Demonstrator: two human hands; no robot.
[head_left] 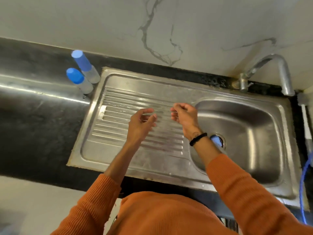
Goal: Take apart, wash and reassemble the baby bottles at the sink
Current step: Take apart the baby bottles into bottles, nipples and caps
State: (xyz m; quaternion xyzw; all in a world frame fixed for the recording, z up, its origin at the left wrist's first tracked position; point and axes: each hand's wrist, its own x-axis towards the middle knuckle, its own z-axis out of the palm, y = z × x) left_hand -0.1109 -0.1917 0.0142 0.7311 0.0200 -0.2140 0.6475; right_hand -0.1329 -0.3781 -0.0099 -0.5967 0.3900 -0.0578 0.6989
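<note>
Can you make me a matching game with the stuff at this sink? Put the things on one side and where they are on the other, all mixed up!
Things:
1. two baby bottles
2. tap
3. left hand
4. blue thing

Places:
A. over the ridged draining board
B. at the drain in the sink bowl
C. standing on the dark counter, left of the sink
D. by the wall, behind the bowl

Pairs: 1-C, 2-D, 3-A, 4-B
</note>
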